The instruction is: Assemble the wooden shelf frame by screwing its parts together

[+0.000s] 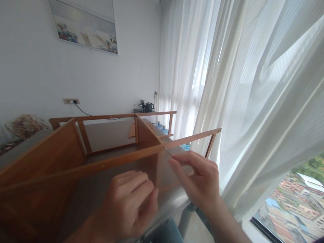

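My right hand [196, 179] pinches a thin metal rod [168, 152], which looks like a hex key, between thumb and forefinger. The rod's far end meets the front rail [136, 154] of a brown wooden frame, where a dividing panel [149, 131] joins it. Lower and to the left, my left hand [129, 202] is curled closed in front of the frame, apart from the rail. Whatever its fingers may hold is hidden. Small holes show along the rail. A wider wooden panel [50, 152] stands at the frame's left side.
The frame lies on a grey-topped table [174, 165]. Behind it, a black kettle [149, 107] stands near the wall, with large water bottles [164, 130] to its right. Sheer curtains [227, 84] hang close on the right. A cable [86, 113] runs from the wall socket. Dried stems [25, 126] lie at left.
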`<state>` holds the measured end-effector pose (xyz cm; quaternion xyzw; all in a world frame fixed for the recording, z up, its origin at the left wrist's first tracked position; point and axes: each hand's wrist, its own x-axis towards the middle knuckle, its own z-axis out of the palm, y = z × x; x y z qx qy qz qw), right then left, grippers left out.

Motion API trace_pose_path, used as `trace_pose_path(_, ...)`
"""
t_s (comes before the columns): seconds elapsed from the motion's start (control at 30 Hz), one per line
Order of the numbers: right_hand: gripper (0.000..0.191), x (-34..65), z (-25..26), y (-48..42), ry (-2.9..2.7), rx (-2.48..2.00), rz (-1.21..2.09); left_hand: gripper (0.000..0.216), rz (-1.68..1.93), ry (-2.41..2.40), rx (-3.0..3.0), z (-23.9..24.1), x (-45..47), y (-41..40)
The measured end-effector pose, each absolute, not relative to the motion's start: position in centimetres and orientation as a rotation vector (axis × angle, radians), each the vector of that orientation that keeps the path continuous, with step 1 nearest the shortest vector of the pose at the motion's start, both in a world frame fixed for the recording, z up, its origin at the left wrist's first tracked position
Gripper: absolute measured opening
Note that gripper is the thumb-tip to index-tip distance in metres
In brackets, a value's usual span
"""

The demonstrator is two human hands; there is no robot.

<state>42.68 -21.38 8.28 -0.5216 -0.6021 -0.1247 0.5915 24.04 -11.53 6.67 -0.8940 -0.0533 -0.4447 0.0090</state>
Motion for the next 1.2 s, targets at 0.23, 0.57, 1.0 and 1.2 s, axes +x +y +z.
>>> trace_pose_path(0.23,0.007,42.0,7.9,-20.3,-1.181,-1.023,0.067,0.035,-0.89,-1.104,-3.031,3.6,26.2,-8.1)
trace_pose_path(0.57,0.019,42.3,8.3,-20.7,-1.12,-1.034,0.226,0.051,-0.693,-1.181,-3.121,3.2,28.9,-7.8)
trace_pose_path(1.0,0.013,42.6,6.9,-21.0,-1.154,-1.099,0.117,0.039,-0.818,-1.101,-3.149,0.4,28.9,-7.6)
trace_pose_path(1.2,0.026,43.0,7.4,-21.2,-1.26,-1.295,-0.118,0.039,-0.794,-1.081,-3.189,-0.6,29.3,-7.8)
